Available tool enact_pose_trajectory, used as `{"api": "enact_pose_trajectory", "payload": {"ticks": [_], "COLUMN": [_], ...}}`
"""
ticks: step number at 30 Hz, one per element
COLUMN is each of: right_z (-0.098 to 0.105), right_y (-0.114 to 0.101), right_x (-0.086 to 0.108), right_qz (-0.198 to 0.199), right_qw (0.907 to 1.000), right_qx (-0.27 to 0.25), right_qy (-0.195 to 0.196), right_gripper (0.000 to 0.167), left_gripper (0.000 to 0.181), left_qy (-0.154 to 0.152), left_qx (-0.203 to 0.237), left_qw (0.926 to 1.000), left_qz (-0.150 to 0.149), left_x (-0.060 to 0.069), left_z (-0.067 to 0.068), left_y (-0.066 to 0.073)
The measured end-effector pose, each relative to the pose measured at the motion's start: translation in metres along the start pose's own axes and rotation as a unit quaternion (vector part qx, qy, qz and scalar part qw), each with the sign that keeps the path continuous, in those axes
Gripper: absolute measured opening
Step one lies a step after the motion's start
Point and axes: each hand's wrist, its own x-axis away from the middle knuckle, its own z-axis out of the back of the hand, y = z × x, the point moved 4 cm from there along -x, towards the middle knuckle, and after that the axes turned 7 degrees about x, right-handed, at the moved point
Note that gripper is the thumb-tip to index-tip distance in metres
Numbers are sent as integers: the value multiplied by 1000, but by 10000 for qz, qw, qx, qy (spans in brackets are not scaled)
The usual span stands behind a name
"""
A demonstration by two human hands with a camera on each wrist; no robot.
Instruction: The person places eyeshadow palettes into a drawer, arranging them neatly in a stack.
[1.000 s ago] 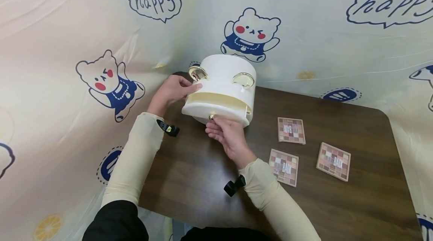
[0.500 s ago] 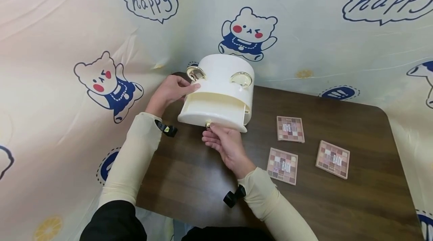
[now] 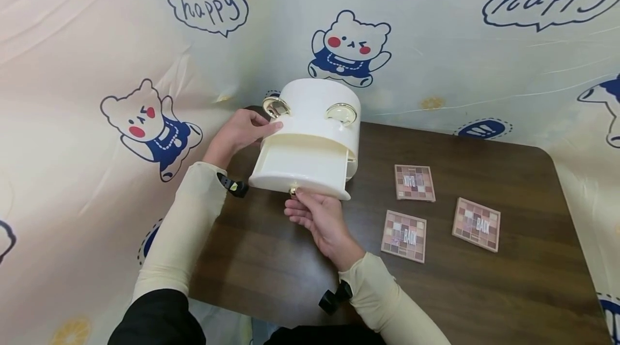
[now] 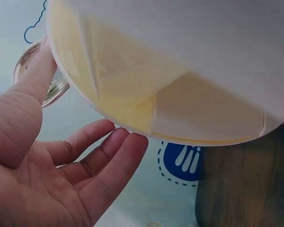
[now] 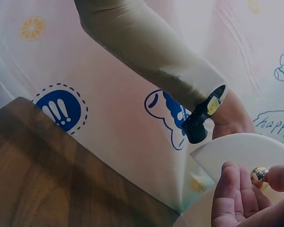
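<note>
A white rounded box [image 3: 322, 100] with two gold-rimmed round pieces on its front stands at the table's back left. Its drawer [image 3: 305, 159] is pulled well out, and no item shows inside it. My right hand [image 3: 322, 221] pinches the small gold knob [image 3: 293, 191] on the drawer front; the right wrist view shows the knob [image 5: 259, 174] at the thumb and fingers. My left hand [image 3: 244, 131] holds the box's left side, thumb on the front. In the left wrist view the fingertips of my left hand [image 4: 61, 156] touch the white rim [image 4: 180, 141].
Three square palettes with pinkish checkered lids lie on the wooden table [image 3: 339, 286] to the right: one at the back [image 3: 414, 183], one nearer [image 3: 404, 236], one farther right [image 3: 477, 225]. A printed curtain [image 3: 271, 22] hangs behind and at the left.
My right hand has moved toward the table's front edge with the knob, and the drawer has slid farther out of the box. My left hand keeps its hold on the side.
</note>
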Motion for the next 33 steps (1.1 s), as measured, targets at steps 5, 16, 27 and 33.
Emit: {"api": "enact_pose_trajectory", "payload": {"ticks": [5,16,27,33], "right_z": [-1,1,4,15], "right_y": [1,6,12,15], "right_x": [3,3,3,8], "right_qz": [-1,15,-77,-132], "right_qw": [10000,10000,9999,9996], "right_qx": [16,-34,48,192], "right_qy": [-17,-36,-48,-132], "right_gripper": [30,33,26,25], "left_gripper": [80,81,83,84], "left_qy": [46,46,27,68], "left_qx": [-43,-59,6,-32], "left_qw": [10000,9999,10000,10000], "left_qz": [-33,-67,7,9], "left_x": [0,2,1,1], "left_z": [1,0,-1,-1], "left_y": [0,-1,-3,-3]}}
